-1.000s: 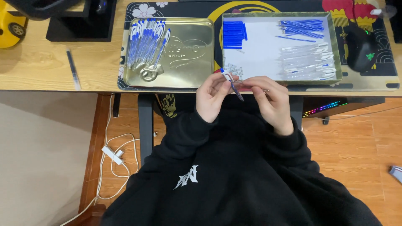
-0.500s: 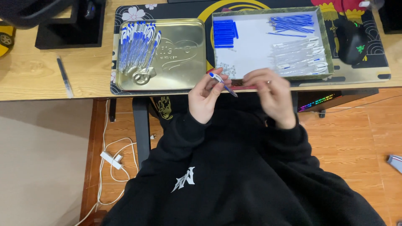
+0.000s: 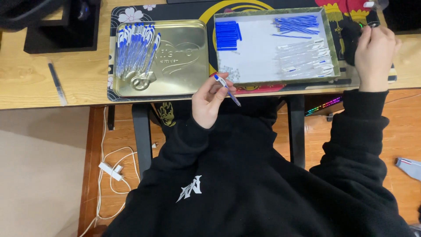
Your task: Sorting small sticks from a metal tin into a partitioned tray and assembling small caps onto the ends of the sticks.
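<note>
The left hand (image 3: 210, 103) has its grip closed on a blue-and-clear pen (image 3: 226, 89), pinched between thumb and fingertips near the blue cap end, the tip slanting down toward the person's lap. The pen sits just off the near edge of the counter (image 3: 52, 94), in front of the green-rimmed tray (image 3: 334, 48). That tray serves as the landmark. Inside it, blue caps (image 3: 227, 35) lie in a block at the left, blue refills (image 3: 296, 24) are heaped at the far right, and clear barrels (image 3: 307, 59) lie along the near right. Left of the tray is the gold tin (image 3: 184, 52) with finished pens (image 3: 133, 50) lined up at its left side. Right of the tray, the right hand (image 3: 375, 55) rests curled over a dark object, seemingly a computer mouse; whether its grip is closed on it I cannot tell, as the fingers hide the underside.

To my eye, the pen is assembled and held one-handed. Doing this well would mean keeping the pinch close to the cap so the pen does not swing, and keeping it level over the counter rather than over the lap, where a dropped part would be lost in the dark clothing.
</note>
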